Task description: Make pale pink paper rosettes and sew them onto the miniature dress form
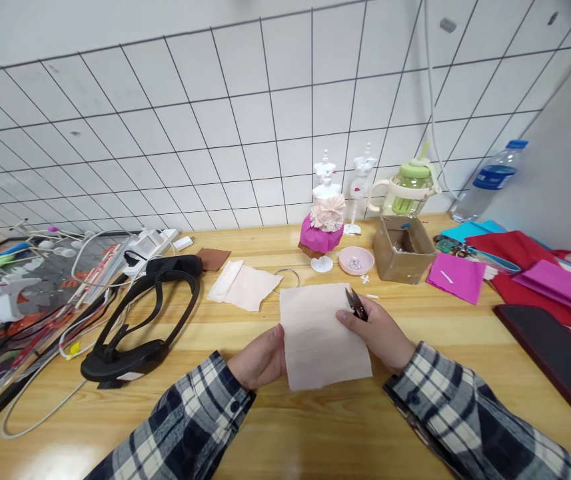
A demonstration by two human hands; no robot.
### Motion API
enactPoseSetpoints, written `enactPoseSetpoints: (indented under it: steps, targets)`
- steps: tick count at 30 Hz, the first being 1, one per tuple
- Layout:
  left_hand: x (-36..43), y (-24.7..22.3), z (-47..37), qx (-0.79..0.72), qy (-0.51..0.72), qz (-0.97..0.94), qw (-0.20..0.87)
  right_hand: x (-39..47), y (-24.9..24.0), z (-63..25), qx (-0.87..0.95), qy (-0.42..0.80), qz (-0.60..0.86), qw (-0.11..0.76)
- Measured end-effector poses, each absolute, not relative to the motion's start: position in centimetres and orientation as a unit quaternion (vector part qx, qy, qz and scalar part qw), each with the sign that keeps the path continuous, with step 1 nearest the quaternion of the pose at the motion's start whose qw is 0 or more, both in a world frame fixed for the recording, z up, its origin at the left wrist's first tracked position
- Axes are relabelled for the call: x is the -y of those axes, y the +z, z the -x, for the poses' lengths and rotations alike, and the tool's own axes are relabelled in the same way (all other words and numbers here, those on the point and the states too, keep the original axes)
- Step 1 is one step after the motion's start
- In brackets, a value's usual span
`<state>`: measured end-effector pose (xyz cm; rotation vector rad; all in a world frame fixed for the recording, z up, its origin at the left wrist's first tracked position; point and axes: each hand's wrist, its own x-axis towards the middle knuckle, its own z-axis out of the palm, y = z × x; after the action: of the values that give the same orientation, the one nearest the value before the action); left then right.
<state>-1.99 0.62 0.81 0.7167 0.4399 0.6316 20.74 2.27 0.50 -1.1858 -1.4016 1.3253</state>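
A pale pink square of cloth (322, 340) is spread between my hands above the table. My left hand (261, 358) grips its left edge, thumb on top and the other fingers hidden behind. My right hand (378, 331) is closed on small dark thread snips (356, 305), their blades pointing up and left; its thumb also presses on the cloth's right edge. Beyond the cloth stands a small white dress form (322, 264) wearing a pale ruffled top (328, 212) and a magenta skirt (321, 235). More pale pink cloth (252, 287) lies left of it.
A pink dish (356, 261) of small bits and a cardboard box (405, 250) stand at the back, near a second dress form (360, 180). Coloured cloths (525, 260) and a phone (550, 357) lie right. A black head strap (140, 320), cables and a glue gun (12, 293) are left.
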Motion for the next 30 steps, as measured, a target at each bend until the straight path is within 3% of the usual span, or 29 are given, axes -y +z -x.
enactPoseSetpoints:
  steps: [7,11,14,18,23,30]
  targets:
    - [-0.5,0.3,1.4,-0.308,0.252,-0.418,0.817,-2.8,-0.6,-20.8,0.619,0.431,0.528,0.39]
    - [-0.3,-0.6,0.7,-0.351,0.309,-0.433,0.771,-2.9,-0.5,-20.8,0.583,0.42,0.55,0.427]
    - [-0.8,-0.6,0.8,-0.336,0.425,-0.392,0.743,-2.8,-0.4,-20.9,0.479,0.51,0.544,0.463]
    - [-1.9,-0.3,1.4,-0.329,0.538,-0.363,0.686,-2.1,-0.9,-20.0,0.445,0.655,0.474,0.385]
    - [-2.1,-0.4,1.8,-0.312,0.544,-0.373,0.684,-0.6,-1.0,-18.3,0.499,0.717,0.407,0.268]
    - [-2.2,-0.4,1.6,-0.335,0.526,-0.393,0.676,0.0,-1.1,-17.9,0.499,0.731,0.379,0.27]
